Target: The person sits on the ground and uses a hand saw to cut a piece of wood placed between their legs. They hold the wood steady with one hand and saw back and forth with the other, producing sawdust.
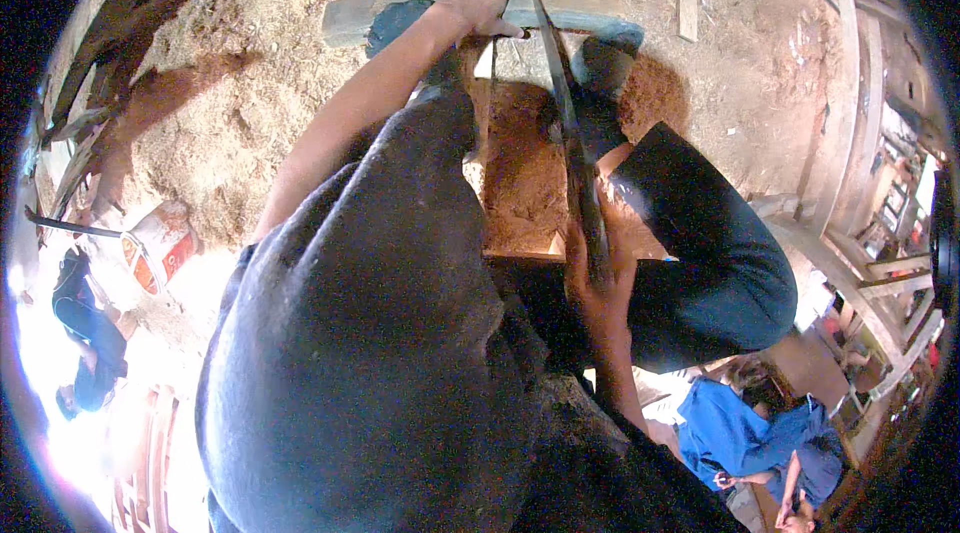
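Note:
A curved, greyish wooden plank (pixel 570 5) lies crosswise at the far side over a pale block (pixel 522 61). My left hand (pixel 480 1) grips it from above, fingers over its far edge and thumb along the near one. My right hand (pixel 600 258) is closed around the near end of a long dark handsaw (pixel 562 83), seen almost edge-on. Its tip reaches past the plank, just right of my left hand. Where the blade meets the wood, I cannot tell whether it is cutting. A dark-shod foot (pixel 398 25) rests on the plank's left part.
Wood shavings (pixel 215 153) cover the ground on the left. A loose wooden strip (pixel 687 5) lies at the far right. Timber beams (pixel 845 103) line the right side. A white and orange sack (pixel 158 248) is at left. People in blue (pixel 735 428) sit at lower right.

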Motion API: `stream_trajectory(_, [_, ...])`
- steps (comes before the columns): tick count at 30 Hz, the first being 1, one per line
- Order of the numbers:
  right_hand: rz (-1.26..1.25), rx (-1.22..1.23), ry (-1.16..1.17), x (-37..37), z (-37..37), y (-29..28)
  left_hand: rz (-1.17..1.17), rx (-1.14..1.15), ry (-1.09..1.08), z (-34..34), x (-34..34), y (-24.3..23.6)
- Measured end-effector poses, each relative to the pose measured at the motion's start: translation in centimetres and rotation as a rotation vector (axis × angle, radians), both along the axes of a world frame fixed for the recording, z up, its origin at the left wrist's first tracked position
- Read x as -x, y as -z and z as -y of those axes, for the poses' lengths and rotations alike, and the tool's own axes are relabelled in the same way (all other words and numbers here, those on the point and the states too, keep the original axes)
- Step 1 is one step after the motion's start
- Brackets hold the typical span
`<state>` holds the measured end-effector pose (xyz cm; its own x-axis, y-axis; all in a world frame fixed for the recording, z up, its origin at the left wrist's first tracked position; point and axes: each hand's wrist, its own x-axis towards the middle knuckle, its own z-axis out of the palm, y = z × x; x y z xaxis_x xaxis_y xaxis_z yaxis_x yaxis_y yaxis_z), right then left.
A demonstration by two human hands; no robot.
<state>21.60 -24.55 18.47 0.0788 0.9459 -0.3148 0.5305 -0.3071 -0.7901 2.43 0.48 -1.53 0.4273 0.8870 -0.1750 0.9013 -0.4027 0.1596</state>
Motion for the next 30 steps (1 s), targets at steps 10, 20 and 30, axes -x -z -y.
stream_trajectory(10, [0.074,0.053,-0.032,-0.6,0.8,-1.2,0.007,0.058,-0.034,-0.1,-0.4,0.7])
stream_trajectory(20, [-0.045,0.169,0.065,-0.3,1.1,-3.2,-0.024,0.113,0.000,-0.6,0.1,0.4])
stream_trajectory(30, [0.010,0.016,-0.003,-0.5,2.2,-1.0,-0.039,0.038,0.024,-0.7,0.2,1.2])
